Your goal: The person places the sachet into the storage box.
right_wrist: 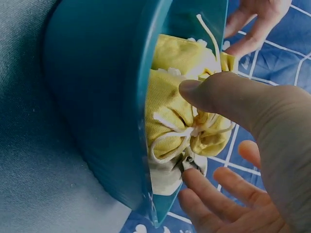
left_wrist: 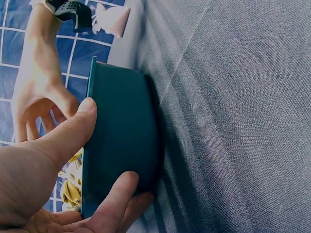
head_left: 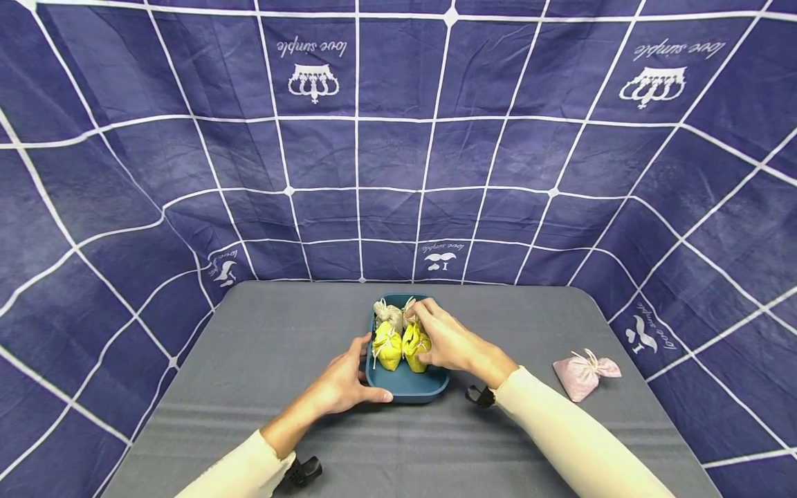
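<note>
Yellow pouch [head_left: 414, 358] sits in the blue bin [head_left: 401, 384] beside the thumb of the right hand [head_left: 448, 340], whose fingers spread loosely, while the left hand's [head_left: 342, 380] fingers and thumb grip the bin.

In the head view, the far right beige pouch [right_wrist: 165, 178] is largely covered by the right grip [head_left: 450, 342], and the edge of the right yellow pouch [head_left: 411, 347] is masked by its thumb; whether the yellow pouch is pressed cannot be told. Some fingers of the left grip [head_left: 341, 382] are partly hidden by the blue tub [head_left: 401, 398]. Both sleeves [head_left: 566, 425] are cut off below. In the right wrist view, the tub is cropped by the top edge.
</note>
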Available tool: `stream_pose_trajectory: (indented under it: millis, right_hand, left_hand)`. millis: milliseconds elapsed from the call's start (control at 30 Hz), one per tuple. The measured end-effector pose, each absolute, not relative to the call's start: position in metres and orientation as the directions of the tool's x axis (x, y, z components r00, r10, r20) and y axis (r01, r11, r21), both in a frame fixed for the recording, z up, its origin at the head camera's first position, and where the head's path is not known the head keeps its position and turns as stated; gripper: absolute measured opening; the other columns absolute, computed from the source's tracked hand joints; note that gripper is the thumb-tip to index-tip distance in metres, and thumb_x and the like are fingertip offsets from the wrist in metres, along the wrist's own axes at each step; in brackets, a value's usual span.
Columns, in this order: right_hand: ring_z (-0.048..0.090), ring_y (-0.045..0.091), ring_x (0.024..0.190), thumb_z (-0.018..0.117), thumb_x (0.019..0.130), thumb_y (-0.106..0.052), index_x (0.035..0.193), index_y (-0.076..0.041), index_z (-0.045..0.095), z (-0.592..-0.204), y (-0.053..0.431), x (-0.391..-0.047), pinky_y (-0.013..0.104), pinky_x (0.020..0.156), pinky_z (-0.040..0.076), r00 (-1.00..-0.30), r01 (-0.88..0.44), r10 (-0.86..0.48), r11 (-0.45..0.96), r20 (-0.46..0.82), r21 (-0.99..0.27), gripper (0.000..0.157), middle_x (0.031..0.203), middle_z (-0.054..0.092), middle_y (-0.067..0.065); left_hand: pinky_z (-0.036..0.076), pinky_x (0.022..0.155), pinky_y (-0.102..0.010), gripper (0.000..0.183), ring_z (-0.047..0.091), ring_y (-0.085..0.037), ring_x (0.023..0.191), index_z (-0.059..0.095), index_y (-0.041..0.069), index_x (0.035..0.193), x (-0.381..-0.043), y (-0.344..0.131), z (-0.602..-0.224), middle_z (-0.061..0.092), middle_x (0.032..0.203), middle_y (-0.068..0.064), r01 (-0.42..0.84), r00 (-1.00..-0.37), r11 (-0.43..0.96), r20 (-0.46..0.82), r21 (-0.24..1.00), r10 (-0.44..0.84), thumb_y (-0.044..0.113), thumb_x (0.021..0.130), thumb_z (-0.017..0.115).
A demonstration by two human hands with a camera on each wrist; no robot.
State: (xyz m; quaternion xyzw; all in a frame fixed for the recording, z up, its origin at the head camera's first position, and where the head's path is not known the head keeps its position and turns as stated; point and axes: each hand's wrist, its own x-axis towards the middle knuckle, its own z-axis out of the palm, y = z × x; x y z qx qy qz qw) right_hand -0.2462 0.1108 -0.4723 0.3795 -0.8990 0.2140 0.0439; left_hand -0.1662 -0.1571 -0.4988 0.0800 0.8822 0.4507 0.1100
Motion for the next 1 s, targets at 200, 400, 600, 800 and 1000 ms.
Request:
stream_pose_trajectory:
  millis: [200, 400, 600, 800, 1000]
  right_hand:
    - [0.073, 0.031, 0.122, 0.104, 0.083, -0.008, 0.148, -0.004, 0.06, -0.473, 0.114, -0.244, 0.05, 0.107, 0.067, -0.717, -0.693, -0.653, 0.627, 0.243, -0.357, 0.079, 0.147, 0.063, 0.02]
    - [0.076, 0.033, 0.128, 0.102, 0.086, -0.013, 0.153, -0.005, 0.061, -0.471, 0.118, -0.24, 0.051, 0.108, 0.068, -0.726, -0.686, -0.637, 0.642, 0.258, -0.342, 0.079, 0.149, 0.064, 0.018]
    - [0.077, 0.033, 0.129, 0.099, 0.092, -0.025, 0.156, -0.014, 0.062, -0.47, 0.125, -0.234, 0.054, 0.099, 0.071, -0.753, -0.657, -0.605, 0.687, 0.258, -0.309, 0.074, 0.153, 0.066, 0.011]
    - [0.077, 0.034, 0.131, 0.099, 0.092, -0.029, 0.153, -0.015, 0.066, -0.469, 0.137, -0.226, 0.058, 0.103, 0.069, -0.754, -0.655, -0.583, 0.702, 0.301, -0.28, 0.071, 0.151, 0.069, 0.009]
    - [0.075, 0.035, 0.135, 0.1, 0.091, -0.032, 0.153, -0.018, 0.069, -0.468, 0.156, -0.222, 0.062, 0.108, 0.066, -0.76, -0.646, -0.566, 0.709, 0.32, -0.283, 0.071, 0.152, 0.07, 0.006]
  left_hand:
    - [0.069, 0.104, -0.053, 0.127, 0.086, -0.034, 0.114, 0.034, 0.002, 0.179, -0.167, -0.156, -0.499, 0.059, 0.17, -0.031, 0.037, -0.964, 0.581, -0.125, 0.813, 0.236, 0.021, 0.08, 0.111]
    - [0.069, 0.104, -0.053, 0.128, 0.086, -0.033, 0.114, 0.034, 0.001, 0.179, -0.167, -0.156, -0.5, 0.063, 0.167, -0.03, 0.047, -0.965, 0.583, -0.114, 0.811, 0.236, 0.021, 0.08, 0.111]
    - [0.069, 0.104, -0.053, 0.129, 0.086, -0.034, 0.116, 0.032, 0.001, 0.18, -0.166, -0.156, -0.499, 0.061, 0.169, -0.03, 0.044, -0.964, 0.584, -0.118, 0.811, 0.237, 0.022, 0.08, 0.111]
    - [0.069, 0.104, -0.052, 0.128, 0.086, -0.034, 0.114, 0.033, 0.0, 0.179, -0.166, -0.155, -0.501, 0.062, 0.167, -0.031, 0.048, -0.966, 0.573, -0.108, 0.818, 0.236, 0.019, 0.079, 0.111]
    - [0.069, 0.103, -0.052, 0.129, 0.086, -0.033, 0.114, 0.034, 0.002, 0.18, -0.165, -0.155, -0.5, 0.062, 0.167, -0.03, 0.041, -0.967, 0.578, -0.114, 0.815, 0.229, 0.02, 0.079, 0.112]
